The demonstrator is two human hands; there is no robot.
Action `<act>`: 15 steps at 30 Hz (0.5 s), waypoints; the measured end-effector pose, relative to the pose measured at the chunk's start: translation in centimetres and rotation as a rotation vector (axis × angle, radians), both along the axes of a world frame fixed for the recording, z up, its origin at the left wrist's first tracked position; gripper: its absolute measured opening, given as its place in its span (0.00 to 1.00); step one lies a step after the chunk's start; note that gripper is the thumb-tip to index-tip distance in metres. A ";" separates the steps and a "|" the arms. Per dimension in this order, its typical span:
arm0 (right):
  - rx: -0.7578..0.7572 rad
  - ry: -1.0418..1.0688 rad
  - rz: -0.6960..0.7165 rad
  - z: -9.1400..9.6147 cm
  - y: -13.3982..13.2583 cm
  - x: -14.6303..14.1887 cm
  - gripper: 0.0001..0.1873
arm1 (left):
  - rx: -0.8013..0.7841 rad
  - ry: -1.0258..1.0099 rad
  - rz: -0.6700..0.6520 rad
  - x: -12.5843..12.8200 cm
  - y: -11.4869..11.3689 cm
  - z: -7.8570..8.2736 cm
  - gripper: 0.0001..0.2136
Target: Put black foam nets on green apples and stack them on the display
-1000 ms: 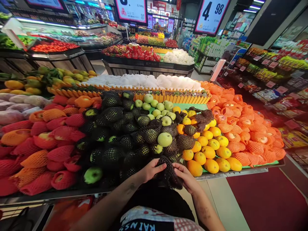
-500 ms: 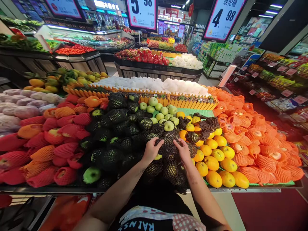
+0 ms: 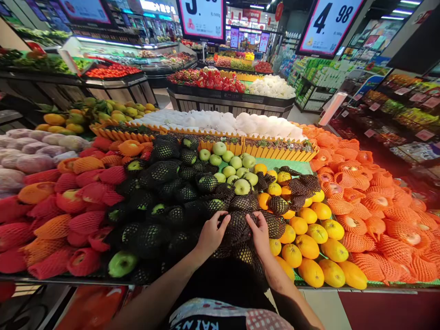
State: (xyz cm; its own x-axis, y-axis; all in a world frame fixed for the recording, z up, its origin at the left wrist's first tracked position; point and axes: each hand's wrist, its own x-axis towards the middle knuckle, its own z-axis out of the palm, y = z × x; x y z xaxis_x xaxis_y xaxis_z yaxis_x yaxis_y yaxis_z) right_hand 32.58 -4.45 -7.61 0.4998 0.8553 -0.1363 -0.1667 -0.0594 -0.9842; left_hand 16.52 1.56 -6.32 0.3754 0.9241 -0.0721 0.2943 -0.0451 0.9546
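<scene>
Left hand (image 3: pixel 212 236) and right hand (image 3: pixel 260 232), close together, hold opposite sides of dark net-wrapped fruit (image 3: pixel 237 229). From my remote view, I see it lying directly between them, above netted pile (image 3: pixel 151 233); bare green apples (image 3: pixel 236 162) beyond, oranges (image 3: pixel 310 246) to right.
</scene>
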 end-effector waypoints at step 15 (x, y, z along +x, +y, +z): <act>-0.051 -0.027 -0.102 -3.5 -3.0 -0.7 0.25 | -0.212 -0.259 0.083 1.2 -1.7 -1.5 0.21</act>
